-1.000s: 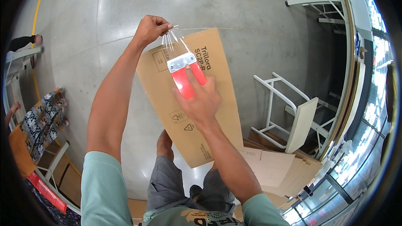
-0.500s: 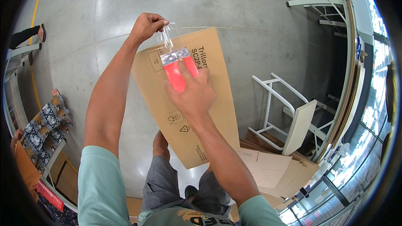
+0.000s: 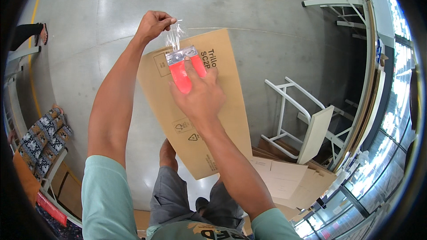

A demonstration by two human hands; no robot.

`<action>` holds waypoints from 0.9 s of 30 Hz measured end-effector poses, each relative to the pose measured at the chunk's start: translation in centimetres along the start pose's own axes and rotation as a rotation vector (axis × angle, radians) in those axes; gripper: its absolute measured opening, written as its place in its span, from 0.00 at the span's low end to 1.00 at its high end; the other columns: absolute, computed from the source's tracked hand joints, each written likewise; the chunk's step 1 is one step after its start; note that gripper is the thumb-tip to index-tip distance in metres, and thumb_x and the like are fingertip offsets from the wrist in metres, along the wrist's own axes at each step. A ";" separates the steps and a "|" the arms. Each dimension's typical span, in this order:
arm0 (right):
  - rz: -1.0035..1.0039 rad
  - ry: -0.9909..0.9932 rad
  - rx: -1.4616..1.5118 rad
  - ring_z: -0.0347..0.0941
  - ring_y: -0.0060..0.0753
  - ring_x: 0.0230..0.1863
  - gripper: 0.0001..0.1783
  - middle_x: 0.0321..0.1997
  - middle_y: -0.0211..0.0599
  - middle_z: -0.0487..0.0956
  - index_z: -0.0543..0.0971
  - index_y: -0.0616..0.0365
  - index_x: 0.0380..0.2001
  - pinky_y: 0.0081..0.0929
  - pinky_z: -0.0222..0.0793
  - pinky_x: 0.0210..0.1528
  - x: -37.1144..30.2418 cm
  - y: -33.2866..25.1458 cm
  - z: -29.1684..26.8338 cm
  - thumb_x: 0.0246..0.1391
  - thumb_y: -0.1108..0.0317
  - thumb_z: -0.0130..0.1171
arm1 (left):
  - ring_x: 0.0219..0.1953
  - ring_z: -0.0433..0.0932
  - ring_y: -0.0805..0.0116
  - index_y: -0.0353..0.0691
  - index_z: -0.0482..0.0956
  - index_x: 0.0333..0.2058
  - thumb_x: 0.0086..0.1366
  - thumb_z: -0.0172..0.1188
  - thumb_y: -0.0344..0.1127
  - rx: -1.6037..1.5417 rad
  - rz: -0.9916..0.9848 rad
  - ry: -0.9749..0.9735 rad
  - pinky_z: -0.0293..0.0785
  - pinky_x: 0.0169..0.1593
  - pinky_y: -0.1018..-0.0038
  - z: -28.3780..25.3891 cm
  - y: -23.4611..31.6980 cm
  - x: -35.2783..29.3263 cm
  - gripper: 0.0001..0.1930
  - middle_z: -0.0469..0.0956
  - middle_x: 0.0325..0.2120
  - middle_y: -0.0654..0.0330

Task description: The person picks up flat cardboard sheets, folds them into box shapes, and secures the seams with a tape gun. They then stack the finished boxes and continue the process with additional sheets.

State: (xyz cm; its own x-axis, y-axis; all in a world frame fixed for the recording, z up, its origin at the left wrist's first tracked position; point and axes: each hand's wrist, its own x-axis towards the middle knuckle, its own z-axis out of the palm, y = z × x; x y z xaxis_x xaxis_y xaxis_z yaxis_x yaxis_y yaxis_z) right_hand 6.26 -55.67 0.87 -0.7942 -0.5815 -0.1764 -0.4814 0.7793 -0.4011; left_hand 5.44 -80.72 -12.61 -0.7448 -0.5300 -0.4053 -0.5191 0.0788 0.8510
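A flat brown cardboard carton (image 3: 218, 124) lies tilted in front of me, over the floor and my legs. On its upper part my right hand (image 3: 199, 100) grips a scraper-like tool (image 3: 181, 79) with a broad red handle and a riveted metal end. My index finger lies along the red handle, toward the metal end. Just past the carton's far edge, my left hand (image 3: 153, 26) pinches a clear, crinkled strip (image 3: 174, 39) that looks like tape or film. It stretches from my fingertips down to the tool's metal end.
At right a white metal stand with a pale board (image 3: 315, 134) lies tipped over, beside flattened cardboard pieces (image 3: 284, 180). White table legs (image 3: 338, 2) stand at upper right. People sit along the left side, one in patterned cloth (image 3: 43, 135); a foot (image 3: 44, 34) shows at upper left.
Both hands and the tool have shifted slightly left and away from me. The clear strip stays pinched in my left hand and looks more bunched. The carton shifts slightly left.
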 end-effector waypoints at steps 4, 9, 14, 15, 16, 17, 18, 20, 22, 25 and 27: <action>0.008 -0.019 -0.011 0.79 0.41 0.33 0.36 0.42 0.40 0.71 0.83 0.38 0.57 0.39 0.76 0.30 0.0 -0.1 0.0 0.41 0.44 0.74 | 0.23 0.73 0.79 0.38 0.88 0.31 0.65 0.69 0.43 0.031 -0.099 0.005 0.68 0.28 0.75 0.7 -0.5 -0.2 0.13 0.82 0.20 0.66; -0.006 0.000 -0.016 0.79 0.42 0.34 0.36 0.42 0.40 0.72 0.83 0.39 0.57 0.39 0.76 0.30 0.1 0.1 0.4 0.41 0.45 0.74 | 0.23 0.73 0.79 0.38 0.88 0.32 0.65 0.69 0.43 0.049 -0.021 0.024 0.69 0.28 0.75 0.1 0.0 -0.1 0.13 0.81 0.20 0.65; -0.024 0.010 -0.002 0.78 0.42 0.35 0.36 0.42 0.39 0.72 0.84 0.40 0.56 0.40 0.76 0.31 0.1 0.2 0.4 0.40 0.45 0.74 | 0.22 0.74 0.78 0.37 0.88 0.32 0.65 0.69 0.42 0.091 0.005 0.065 0.69 0.28 0.74 -0.5 0.7 -0.3 0.13 0.81 0.19 0.65; -0.033 0.014 -0.011 0.78 0.42 0.35 0.36 0.42 0.39 0.72 0.84 0.40 0.56 0.40 0.76 0.31 0.1 0.2 0.3 0.40 0.45 0.74 | 0.22 0.73 0.78 0.37 0.88 0.32 0.65 0.69 0.42 0.080 -0.010 0.066 0.69 0.28 0.74 -0.4 0.7 -0.4 0.13 0.81 0.19 0.65; -0.029 0.007 -0.014 0.78 0.42 0.35 0.36 0.41 0.39 0.72 0.84 0.40 0.56 0.40 0.76 0.31 0.1 0.2 0.3 0.40 0.45 0.74 | 0.22 0.73 0.78 0.36 0.88 0.31 0.65 0.69 0.42 0.071 -0.051 0.051 0.69 0.28 0.74 -0.3 0.6 -0.5 0.13 0.80 0.19 0.65; -0.023 0.002 -0.019 0.78 0.42 0.35 0.36 0.41 0.38 0.72 0.84 0.39 0.56 0.40 0.76 0.31 0.1 0.2 0.3 0.40 0.45 0.74 | 0.22 0.73 0.78 0.37 0.88 0.31 0.65 0.70 0.42 0.072 -0.032 0.055 0.69 0.28 0.74 -0.2 0.4 -0.5 0.13 0.80 0.19 0.65; -0.018 0.000 -0.024 0.78 0.42 0.35 0.36 0.41 0.38 0.71 0.84 0.39 0.56 0.40 0.76 0.31 0.0 0.2 0.2 0.40 0.45 0.74 | 0.22 0.73 0.78 0.37 0.88 0.31 0.64 0.70 0.42 0.075 -0.041 0.042 0.69 0.28 0.74 0.0 0.2 -0.5 0.13 0.80 0.19 0.65; -0.007 -0.011 -0.033 0.78 0.42 0.35 0.36 0.41 0.38 0.71 0.84 0.39 0.56 0.40 0.76 0.31 0.1 0.1 0.2 0.41 0.45 0.74 | 0.22 0.73 0.78 0.37 0.88 0.31 0.64 0.70 0.42 0.061 -0.057 0.008 0.69 0.28 0.74 0.3 -0.7 -0.3 0.12 0.81 0.19 0.65; -0.016 -0.003 -0.017 0.78 0.42 0.35 0.36 0.41 0.38 0.71 0.84 0.39 0.56 0.40 0.76 0.31 0.2 0.0 0.2 0.41 0.44 0.74 | 0.22 0.73 0.78 0.38 0.89 0.31 0.64 0.70 0.42 0.031 -0.063 -0.032 0.69 0.29 0.74 0.8 -1.7 -0.1 0.12 0.81 0.19 0.65; -0.018 -0.004 -0.018 0.78 0.42 0.35 0.36 0.41 0.39 0.71 0.84 0.38 0.56 0.40 0.77 0.31 0.3 0.0 0.2 0.41 0.44 0.74 | 0.25 0.74 0.77 0.37 0.88 0.32 0.65 0.69 0.41 -0.004 -0.106 -0.132 0.70 0.32 0.74 1.7 -3.3 0.1 0.12 0.81 0.20 0.66; -0.012 -0.009 -0.016 0.78 0.42 0.35 0.36 0.41 0.39 0.71 0.84 0.38 0.56 0.40 0.77 0.32 0.4 0.0 0.2 0.40 0.45 0.74 | 0.26 0.75 0.75 0.36 0.88 0.31 0.63 0.72 0.40 -0.050 -0.148 -0.188 0.72 0.35 0.73 2.2 -3.9 0.1 0.12 0.82 0.22 0.63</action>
State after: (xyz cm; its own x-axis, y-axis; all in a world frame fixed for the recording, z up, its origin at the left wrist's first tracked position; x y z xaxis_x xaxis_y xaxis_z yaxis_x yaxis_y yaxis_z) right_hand 6.02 -55.96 0.67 -0.7848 -0.5931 -0.1801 -0.4970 0.7757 -0.3889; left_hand 6.49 -79.25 -16.75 -0.7297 -0.3656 -0.5778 -0.6105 -0.0322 0.7913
